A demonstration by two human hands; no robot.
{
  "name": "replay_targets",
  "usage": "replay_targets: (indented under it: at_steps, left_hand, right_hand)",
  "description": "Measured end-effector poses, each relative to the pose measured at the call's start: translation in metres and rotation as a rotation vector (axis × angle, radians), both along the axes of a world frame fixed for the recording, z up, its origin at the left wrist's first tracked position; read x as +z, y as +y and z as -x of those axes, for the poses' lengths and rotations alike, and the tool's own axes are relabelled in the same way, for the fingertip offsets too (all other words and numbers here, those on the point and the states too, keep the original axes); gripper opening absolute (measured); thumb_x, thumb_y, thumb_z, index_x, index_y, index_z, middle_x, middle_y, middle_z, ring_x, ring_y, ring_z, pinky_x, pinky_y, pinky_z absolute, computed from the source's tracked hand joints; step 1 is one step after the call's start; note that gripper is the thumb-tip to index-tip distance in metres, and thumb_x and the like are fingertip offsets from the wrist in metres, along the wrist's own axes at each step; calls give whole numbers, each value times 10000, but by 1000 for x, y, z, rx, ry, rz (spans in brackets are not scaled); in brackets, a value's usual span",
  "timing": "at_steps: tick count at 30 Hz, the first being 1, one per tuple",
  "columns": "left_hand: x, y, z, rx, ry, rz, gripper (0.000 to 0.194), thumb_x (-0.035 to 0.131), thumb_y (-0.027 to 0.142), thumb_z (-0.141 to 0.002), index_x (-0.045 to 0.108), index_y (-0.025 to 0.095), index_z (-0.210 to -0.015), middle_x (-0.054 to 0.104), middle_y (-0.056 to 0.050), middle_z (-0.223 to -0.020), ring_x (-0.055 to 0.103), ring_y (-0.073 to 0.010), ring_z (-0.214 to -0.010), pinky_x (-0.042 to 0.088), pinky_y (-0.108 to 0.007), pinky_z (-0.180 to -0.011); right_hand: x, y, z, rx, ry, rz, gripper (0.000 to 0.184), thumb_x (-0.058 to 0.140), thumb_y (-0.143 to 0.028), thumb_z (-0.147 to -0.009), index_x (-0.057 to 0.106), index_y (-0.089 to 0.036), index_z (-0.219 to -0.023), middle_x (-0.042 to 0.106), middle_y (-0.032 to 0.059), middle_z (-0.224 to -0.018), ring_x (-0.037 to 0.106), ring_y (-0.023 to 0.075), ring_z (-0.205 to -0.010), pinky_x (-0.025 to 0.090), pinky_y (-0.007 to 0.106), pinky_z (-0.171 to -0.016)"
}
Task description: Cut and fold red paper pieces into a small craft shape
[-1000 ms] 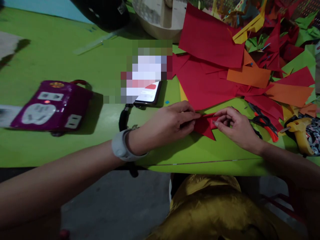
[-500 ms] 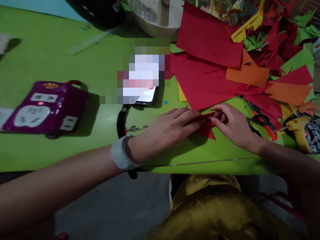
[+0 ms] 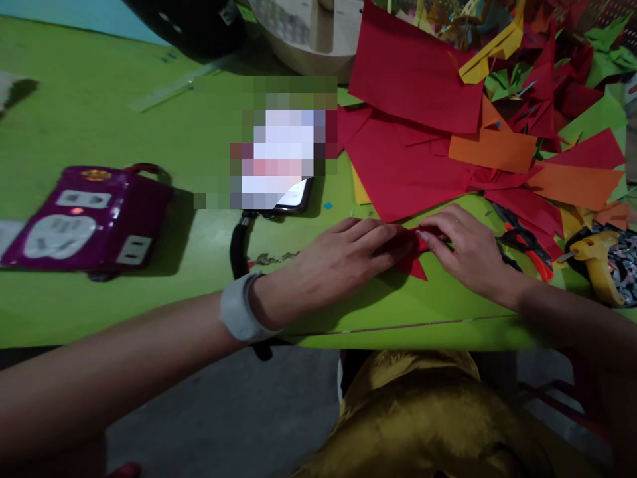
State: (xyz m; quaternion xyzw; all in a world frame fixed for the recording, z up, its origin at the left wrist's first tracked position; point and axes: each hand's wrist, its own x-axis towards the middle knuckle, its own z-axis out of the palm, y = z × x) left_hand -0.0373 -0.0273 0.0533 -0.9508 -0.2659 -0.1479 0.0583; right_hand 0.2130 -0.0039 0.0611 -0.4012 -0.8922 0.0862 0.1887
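A small folded piece of red paper (image 3: 414, 267) lies at the table's front edge, partly hidden under my fingers. My left hand (image 3: 343, 255), with a grey band on its wrist, is closed over the paper's left part, fingertips pressed on it. From the right, my right hand (image 3: 460, 242) pinches the paper's upper edge between thumb and forefinger. Just beyond both hands spreads a large red sheet (image 3: 403, 172). Dark-handled scissors (image 3: 517, 239) with orange on them lie right of my right hand.
A purple power socket block (image 3: 94, 219) stands at the left on the green table (image 3: 209, 305). A lit phone (image 3: 293, 196) lies mid-table, a black strap beside it. Orange sheets (image 3: 492, 151) and folded paper pieces heap up at the right, near a yellow-handled tool (image 3: 592, 255).
My right fingers have closed on the red paper's edge, and my right hand has shifted slightly. My left hand stays pressed on the paper. The view has moved a little.
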Motion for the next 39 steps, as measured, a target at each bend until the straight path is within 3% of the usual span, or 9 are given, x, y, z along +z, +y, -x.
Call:
replay_targets:
  at_steps: [5, 10, 17, 22, 28, 33, 39]
  left_hand:
    - [-1, 0, 0, 9, -13, 12, 420, 431, 152, -1058, 635, 140, -1425, 716, -164, -1300, 704, -279, -1026, 582, -400, -854]
    - [-3, 2, 1, 16, -63, 57, 413, 403, 145, -1064, 663, 141, -1384, 717, -163, -1326, 709, -276, -1077, 595, -408, -881]
    - [1, 9, 0, 152, -167, -41, 318, 434, 175, -1096, 736, 126, -1183, 765, -114, -1098, 714, -210, -926, 603, -307, -817]
    - [-2, 11, -1, 202, -38, -95, 355, 413, 161, -1074, 742, 148, -1208, 740, -119, -1040, 703, -246, -882, 574, -345, -729]
    - [-3, 9, -1, 233, 11, -17, 372, 444, 97, -1035, 738, 169, -1251, 758, -114, -1080, 715, -254, -929, 568, -359, -762]
    - [-3, 10, 1, 181, -21, -103, 348, 446, 92, -1051, 736, 150, -1235, 772, -119, -1088, 716, -254, -932, 546, -364, -754]
    - [2, 5, 0, 92, 8, -62, 313, 441, 63, -1014, 720, 106, -1150, 728, -155, -1264, 680, -279, -1087, 532, -390, -814]
  right_hand:
    - [12, -6, -10, 127, -52, -121, 277, 493, -257, -1075, 765, -213, -1099, 738, 63, -989, 653, 193, -917, 504, 324, -807]
    - [7, -8, -17, 231, -166, -291, 263, 511, -196, -1044, 774, -197, -1060, 740, 66, -955, 607, 194, -850, 443, 334, -739]
    - [4, -6, -16, 263, -173, -408, 253, 510, -179, -1047, 761, -182, -1019, 740, 60, -936, 578, 191, -809, 423, 333, -728]
    - [2, -6, -18, 264, -206, -400, 255, 505, -211, -1058, 759, -193, -1086, 744, 79, -1007, 594, 200, -851, 433, 356, -776]
    - [-3, -6, -17, 252, -207, -402, 282, 527, -311, -1077, 736, -164, -1196, 733, 99, -1057, 580, 212, -911, 402, 367, -784]
    - [-1, -2, -17, 286, -199, -426, 312, 530, -346, -1073, 743, -149, -1186, 736, 99, -1050, 567, 231, -933, 410, 370, -797]
    - [3, 1, -18, 283, -218, -419, 400, 468, -461, -1092, 758, -193, -1153, 744, 94, -1065, 589, 244, -956, 425, 373, -794]
